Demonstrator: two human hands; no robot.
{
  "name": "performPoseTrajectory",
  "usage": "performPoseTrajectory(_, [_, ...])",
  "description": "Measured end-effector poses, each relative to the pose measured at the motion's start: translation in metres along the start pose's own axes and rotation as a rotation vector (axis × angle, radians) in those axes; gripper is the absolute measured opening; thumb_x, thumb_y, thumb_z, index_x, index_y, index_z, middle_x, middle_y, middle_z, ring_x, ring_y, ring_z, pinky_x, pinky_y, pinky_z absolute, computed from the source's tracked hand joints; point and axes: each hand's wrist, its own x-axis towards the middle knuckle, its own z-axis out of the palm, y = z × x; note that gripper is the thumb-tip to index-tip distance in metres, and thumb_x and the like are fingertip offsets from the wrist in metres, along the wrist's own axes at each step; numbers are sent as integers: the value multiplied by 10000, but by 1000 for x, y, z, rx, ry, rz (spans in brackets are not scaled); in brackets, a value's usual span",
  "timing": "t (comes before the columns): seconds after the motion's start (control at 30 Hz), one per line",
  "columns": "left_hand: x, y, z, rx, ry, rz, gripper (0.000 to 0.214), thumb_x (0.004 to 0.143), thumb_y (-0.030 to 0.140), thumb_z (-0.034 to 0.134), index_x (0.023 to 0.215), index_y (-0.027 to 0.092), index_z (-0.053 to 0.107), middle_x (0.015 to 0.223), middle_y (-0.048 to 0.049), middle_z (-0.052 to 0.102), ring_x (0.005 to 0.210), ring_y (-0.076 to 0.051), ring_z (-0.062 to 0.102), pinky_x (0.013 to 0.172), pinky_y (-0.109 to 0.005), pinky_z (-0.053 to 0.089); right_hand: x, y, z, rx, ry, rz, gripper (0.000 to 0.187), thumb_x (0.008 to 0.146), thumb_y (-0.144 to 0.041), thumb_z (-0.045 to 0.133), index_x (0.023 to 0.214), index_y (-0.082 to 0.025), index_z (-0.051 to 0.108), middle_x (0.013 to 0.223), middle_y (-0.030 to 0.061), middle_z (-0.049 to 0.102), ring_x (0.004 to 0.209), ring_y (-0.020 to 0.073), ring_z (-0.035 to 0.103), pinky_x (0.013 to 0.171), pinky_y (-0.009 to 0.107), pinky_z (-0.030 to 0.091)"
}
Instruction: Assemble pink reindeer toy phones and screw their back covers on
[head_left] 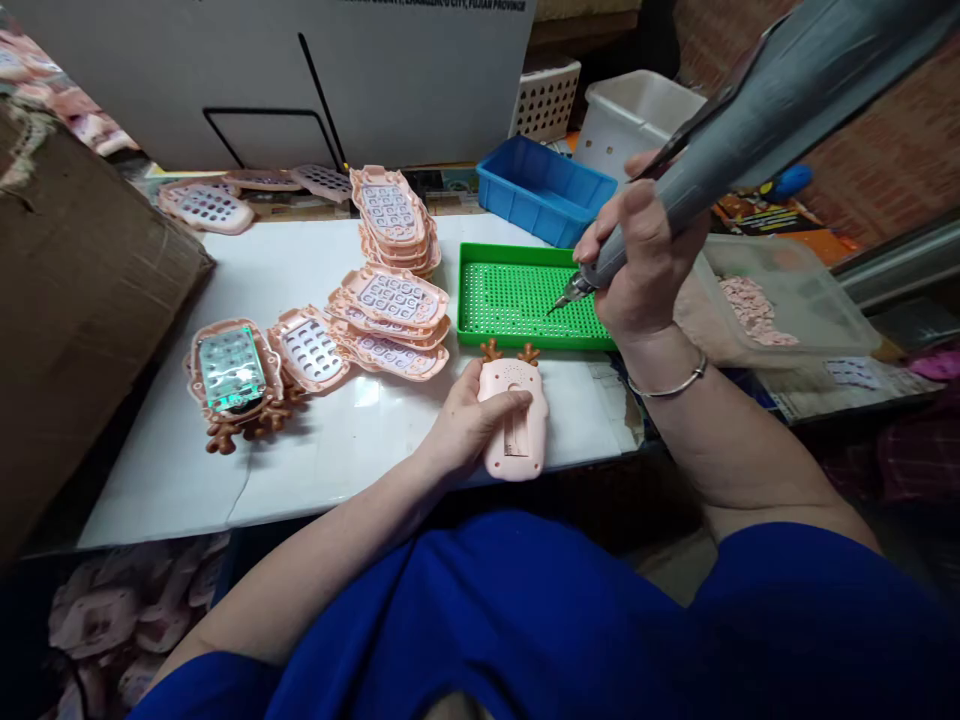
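My left hand is closed around a pink plastic toy phone with brown antlers, back side up, thumb across its open battery recess. Small screw holes show near its corners. In my right hand is a grey electric screwdriver, its bit pointing down and left above a green perforated tray. The bit is apart from the toy phone. Left of the tray are stacks of pink shell halves with keypads. Farther left lies an open shell with a green circuit board, brown antlers beside it.
Behind the green tray stand a blue bin and a white bin. A clear box with small pink parts is at right. Cardboard boxes border the white tabletop at left; more pink parts lie below.
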Motion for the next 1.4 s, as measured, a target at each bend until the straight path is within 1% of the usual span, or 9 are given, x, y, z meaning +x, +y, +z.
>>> performPoseTrajectory(0.07, [0, 0, 0, 3, -2, 4, 452, 590, 227, 787, 942, 187, 507, 798, 3, 643, 694, -173, 631, 693, -322, 512, -1, -18, 10, 59, -24, -26, 403, 693, -601, 746, 853, -280, 563, 552, -80, 414, 390, 110, 406, 382, 287, 341])
performPoseTrajectory(0.17, [1, -1, -2, 18, -6, 14, 419, 606, 221, 776, 925, 187, 505, 803, 4, 638, 701, -163, 622, 716, -319, 503, -13, -49, 26, 73, -99, 42, 393, 752, -636, 698, 851, -285, 552, 547, -68, 406, 400, 115, 432, 379, 282, 343])
performPoseTrajectory(0.3, [1, -3, -3, 19, -25, 39, 411, 615, 216, 770, 932, 185, 510, 840, -6, 646, 729, -161, 616, 740, -319, 493, -34, -72, 40, 123, -162, 115, 473, 711, -723, 689, 832, -280, 577, 514, -75, 418, 362, 96, 417, 336, 278, 292])
performPoseTrajectory(0.5, [1, -3, -3, 34, -36, 51, 415, 620, 237, 768, 938, 186, 507, 836, 4, 634, 736, -153, 597, 737, -300, 474, -42, -64, 40, 304, -263, 161, 296, 750, -454, 773, 871, -222, 637, 533, -84, 503, 372, 77, 451, 354, 274, 277])
performPoseTrajectory(0.73, [1, -3, -5, 33, -50, 59, 415, 623, 232, 761, 945, 180, 506, 843, 4, 624, 737, -145, 581, 720, -283, 461, -45, -61, 42, 277, -274, 203, 338, 711, -494, 791, 857, -242, 619, 537, -91, 488, 358, 76, 422, 343, 255, 313])
performPoseTrajectory(0.9, [0, -2, -3, 5, -50, 47, 386, 635, 208, 730, 937, 179, 492, 818, 13, 607, 729, -139, 572, 722, -279, 462, -53, -57, 41, 346, -307, 297, 303, 689, -395, 839, 837, -224, 637, 583, -72, 540, 388, 86, 470, 361, 257, 324])
performPoseTrajectory(1.17, [2, -3, -2, -2, -46, 51, 425, 620, 197, 720, 979, 186, 493, 822, 8, 611, 748, -160, 589, 751, -300, 465, -62, -48, 38, 379, -377, 259, 248, 725, -380, 807, 750, -266, 588, 544, -94, 532, 358, 85, 431, 348, 239, 366])
performPoseTrajectory(1.3, [1, 0, 1, 36, -38, 29, 383, 627, 198, 729, 940, 181, 508, 810, 10, 623, 719, -146, 593, 719, -282, 474, -54, -53, 35, 399, -378, 310, 248, 734, -394, 795, 814, -241, 617, 559, -81, 537, 376, 85, 457, 355, 244, 341])
performPoseTrajectory(1.4, [-4, 3, 2, 39, 1, 5, 386, 629, 193, 744, 937, 179, 512, 814, 4, 641, 704, -145, 605, 695, -279, 491, -38, -60, 31, 381, -338, 211, 302, 741, -441, 783, 875, -211, 639, 562, -79, 523, 376, 80, 453, 355, 263, 300])
